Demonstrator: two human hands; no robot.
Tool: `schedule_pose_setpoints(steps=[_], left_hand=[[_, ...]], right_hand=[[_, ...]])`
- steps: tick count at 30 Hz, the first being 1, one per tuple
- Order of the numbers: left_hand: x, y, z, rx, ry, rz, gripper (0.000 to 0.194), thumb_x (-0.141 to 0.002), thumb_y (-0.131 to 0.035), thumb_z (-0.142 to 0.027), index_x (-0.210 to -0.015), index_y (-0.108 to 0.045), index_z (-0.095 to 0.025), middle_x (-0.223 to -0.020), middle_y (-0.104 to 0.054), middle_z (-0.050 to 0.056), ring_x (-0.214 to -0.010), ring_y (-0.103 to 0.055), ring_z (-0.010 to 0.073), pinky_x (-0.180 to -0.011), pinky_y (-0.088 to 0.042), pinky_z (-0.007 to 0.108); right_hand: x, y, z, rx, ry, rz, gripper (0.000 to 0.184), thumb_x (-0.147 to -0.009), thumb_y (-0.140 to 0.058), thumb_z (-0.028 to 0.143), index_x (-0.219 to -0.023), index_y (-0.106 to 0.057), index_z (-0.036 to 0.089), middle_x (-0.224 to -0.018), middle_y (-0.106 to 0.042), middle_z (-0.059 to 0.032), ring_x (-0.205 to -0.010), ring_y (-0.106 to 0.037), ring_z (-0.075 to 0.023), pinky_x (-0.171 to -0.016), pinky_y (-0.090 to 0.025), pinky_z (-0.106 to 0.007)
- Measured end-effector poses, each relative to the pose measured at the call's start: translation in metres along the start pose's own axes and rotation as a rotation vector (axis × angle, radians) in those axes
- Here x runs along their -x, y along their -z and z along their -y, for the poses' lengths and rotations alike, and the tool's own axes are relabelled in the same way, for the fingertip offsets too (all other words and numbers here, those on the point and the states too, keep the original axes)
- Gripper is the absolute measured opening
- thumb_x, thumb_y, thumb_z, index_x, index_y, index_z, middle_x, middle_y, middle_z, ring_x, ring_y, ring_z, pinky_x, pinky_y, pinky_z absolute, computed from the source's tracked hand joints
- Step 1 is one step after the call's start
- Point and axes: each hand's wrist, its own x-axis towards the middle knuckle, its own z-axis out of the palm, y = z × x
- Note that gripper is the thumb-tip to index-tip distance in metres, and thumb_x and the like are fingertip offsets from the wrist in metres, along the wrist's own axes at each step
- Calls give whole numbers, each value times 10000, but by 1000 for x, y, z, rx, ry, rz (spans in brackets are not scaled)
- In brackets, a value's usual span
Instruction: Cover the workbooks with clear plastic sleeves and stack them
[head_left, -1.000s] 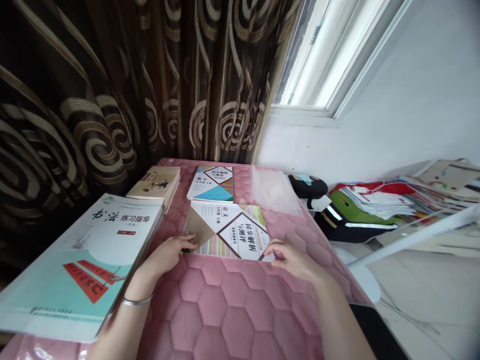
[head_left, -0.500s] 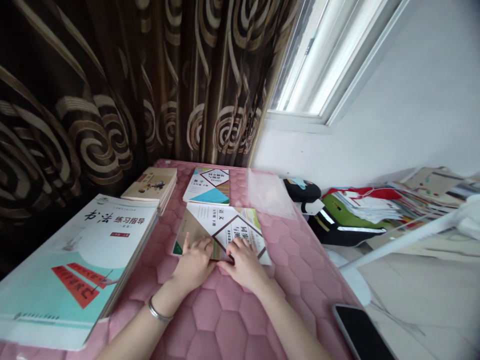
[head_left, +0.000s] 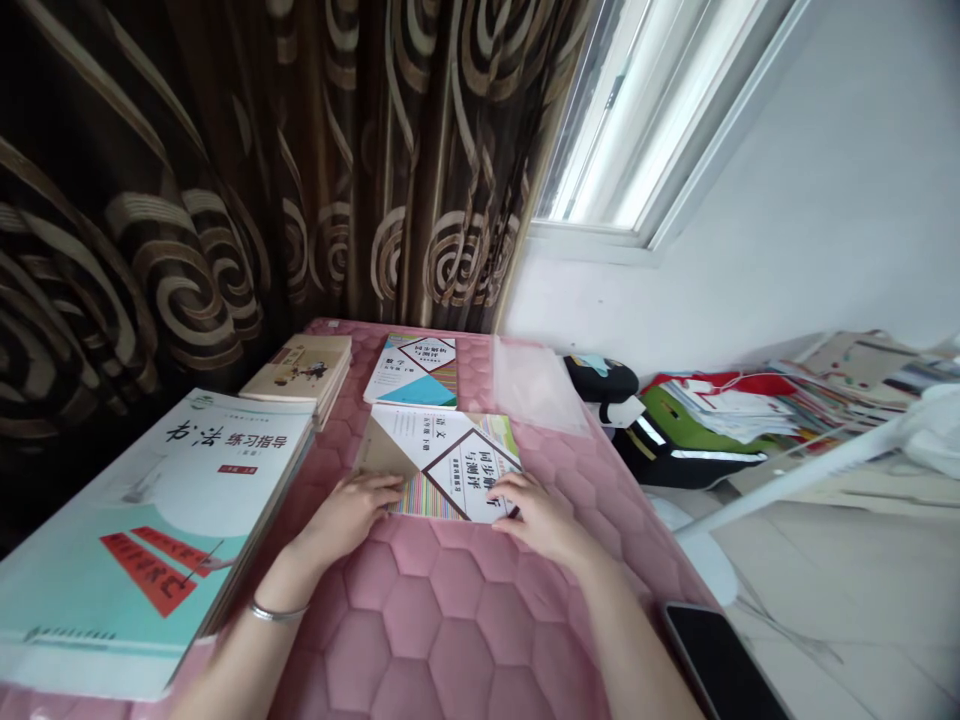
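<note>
A workbook (head_left: pixel 450 465) with a white, brown and striped cover lies flat on the pink quilted surface in front of me. My left hand (head_left: pixel 364 505) rests on its lower left part, fingers stretched over the cover. At the lower right corner, my right hand (head_left: pixel 532 515) touches the cover with its fingertips, thumb apart near the front edge. Both hands are open. Just beyond lies a second workbook (head_left: pixel 416 372) with a blue corner, and right of it a clear plastic sheet (head_left: pixel 536 385).
Left stands a stack of large books topped by a calligraphy book (head_left: pixel 172 530), with smaller tan books (head_left: pixel 304 370) behind. A phone (head_left: pixel 720 660) lies at the right edge. Beyond it are a white pole (head_left: pixel 795 475), a green-black bag (head_left: pixel 682 440) and piled papers. A patterned curtain (head_left: pixel 337 150) hangs behind.
My hands have moved apart along the workbook's front edge, the left one leftward and the right one rightward. More of the cover shows between them; the workbook lies about where it was.
</note>
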Motion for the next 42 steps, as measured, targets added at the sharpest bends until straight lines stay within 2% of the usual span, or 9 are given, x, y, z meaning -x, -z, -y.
schedule_pose_setpoints(steps=[8,17,19,22,26,31,35,38,42], left_hand=[[5,0,14,126,-29,56,847,-621,-332,121,-1272,-570,-365,-1447,-457,-56,-1367,-376,146,-1164,-247,457],[7,1,18,192,-39,100,927,-550,-329,109,-1320,-515,-371,-1470,-417,-61,-1394,-325,154,-1182,-176,499],[7,2,15,185,-30,85,881,-594,-345,101,-1315,-526,-372,-1463,-432,-59,-1383,-351,162,-1180,-195,492],[5,5,5,136,-4,31,639,-738,-439,10,-1243,-603,-347,-1425,-498,-37,-1339,-424,176,-1156,-277,438],[3,5,-9,39,40,-40,381,-789,-610,-163,-1143,-657,-297,-1353,-578,8,-1262,-500,207,-1110,-326,425],[1,1,-14,8,46,-86,293,-801,-645,-197,-1077,-663,-293,-1303,-610,8,-1224,-514,227,-1091,-294,471],[2,1,-13,27,49,-96,185,-806,-640,-206,-973,-679,-273,-1244,-634,14,-1192,-523,231,-1070,-291,475],[4,3,-13,26,38,-105,150,-797,-634,-200,-925,-677,-267,-1188,-647,13,-1154,-536,231,-1073,-276,489],[7,5,-11,16,-1,-111,218,-784,-612,-178,-967,-671,-280,-1166,-643,10,-1149,-539,227,-1127,-177,526]], right_hand=[[15,21,-18,-191,-85,77,462,-711,-560,87,-1119,-633,291,-1249,-541,-22,-1184,-505,-203,-1021,-404,-375],[15,27,-38,-334,-45,130,481,-707,-592,147,-1174,-620,258,-1304,-553,-34,-1229,-499,-213,-1066,-373,-378],[6,30,-33,-313,-93,125,415,-753,-606,221,-1167,-624,254,-1257,-604,-43,-1166,-551,-221,-1018,-422,-382],[-27,32,-17,-128,-134,18,275,-848,-533,268,-1092,-657,244,-1152,-666,-55,-1057,-606,-223,-955,-455,-385],[-88,22,1,236,-113,-112,333,-917,-441,238,-1206,-602,212,-1313,-573,-85,-1235,-484,-226,-1048,-345,-380],[-141,6,6,298,-211,-75,373,-927,-424,222,-1277,-546,182,-1430,-454,-157,-1314,-405,-292,-1048,-299,-468],[-150,11,1,281,-238,-56,267,-900,-472,224,-1108,-630,170,-1320,-547,-178,-1209,-492,-319,-966,-343,-471],[-143,22,-7,207,-212,-30,162,-876,-520,259,-943,-656,200,-1062,-679,-107,-1002,-593,-240,-856,-394,-352],[-125,31,-21,54,-206,-74,149,-864,-536,321,-839,-637,215,-828,-681,-14,-780,-585,-156,-717,-388,-254]])
